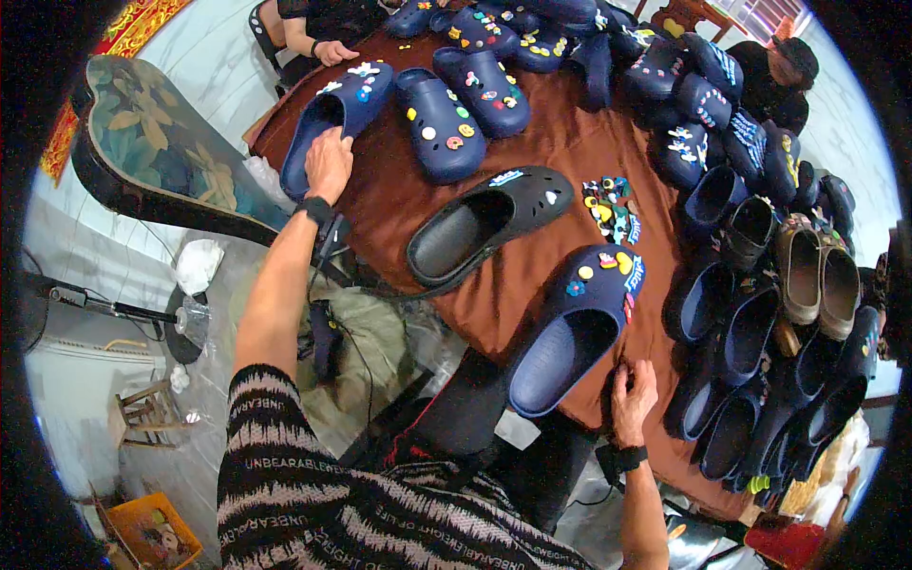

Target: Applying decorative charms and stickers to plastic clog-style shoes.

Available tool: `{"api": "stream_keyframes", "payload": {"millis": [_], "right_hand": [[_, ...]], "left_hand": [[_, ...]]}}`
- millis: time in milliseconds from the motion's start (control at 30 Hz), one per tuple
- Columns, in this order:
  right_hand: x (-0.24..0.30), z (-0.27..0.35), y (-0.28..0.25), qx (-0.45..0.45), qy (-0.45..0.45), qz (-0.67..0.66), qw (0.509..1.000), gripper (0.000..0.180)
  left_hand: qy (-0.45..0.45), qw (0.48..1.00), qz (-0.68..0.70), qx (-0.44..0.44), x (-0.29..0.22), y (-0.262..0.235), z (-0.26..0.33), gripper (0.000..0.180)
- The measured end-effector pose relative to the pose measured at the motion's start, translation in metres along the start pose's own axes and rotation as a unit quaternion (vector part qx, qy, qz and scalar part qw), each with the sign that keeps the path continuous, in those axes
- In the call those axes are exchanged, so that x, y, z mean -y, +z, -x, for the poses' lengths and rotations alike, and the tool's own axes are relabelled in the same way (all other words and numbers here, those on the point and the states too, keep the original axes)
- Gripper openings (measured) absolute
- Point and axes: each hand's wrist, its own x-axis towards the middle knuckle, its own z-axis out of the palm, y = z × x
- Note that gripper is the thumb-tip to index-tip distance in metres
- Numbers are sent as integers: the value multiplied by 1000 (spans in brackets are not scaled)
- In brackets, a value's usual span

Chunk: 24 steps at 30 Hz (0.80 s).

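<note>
At the far left of the table, my left hand [330, 163] is closed on the rim of a navy clog [359, 93] with white and coloured charms on its toe. My right hand [635, 399] rests near the front edge with fingers curled; what they hold, if anything, is too small to make out. Just beyond it lies a navy clog [577, 328] with yellow, pink and blue charms. A black clog [494, 223] lies in the middle. Colourful loose charms [613, 207] sit in a cluster behind the nearer navy clog.
Two charm-covered navy clogs [442, 123] stand past the black one on the brown cloth [380, 214]. Many more clogs [731, 323] crowd the right side and far edge. A person's hand [334, 53] rests at the far left; another person [784, 71] sits at the far right.
</note>
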Motion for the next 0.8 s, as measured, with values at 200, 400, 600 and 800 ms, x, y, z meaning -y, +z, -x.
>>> {"api": "stream_keyframes", "payload": {"millis": [200, 400, 600, 800], "right_hand": [[2, -3, -3, 18, 20, 7, 1000, 13], [0, -2, -4, 20, 12, 38, 999, 13], [4, -3, -4, 27, 27, 21, 999, 14], [4, -4, -7, 39, 39, 15, 998, 14]], "left_hand": [[-43, 999, 12, -16, -36, -1, -30, 38], [205, 975, 82, -16, -83, 21, -61, 59], [234, 953, 75, 178, -63, 52, -116, 56], [346, 906, 117, 211, -82, 16, -126, 39]]}}
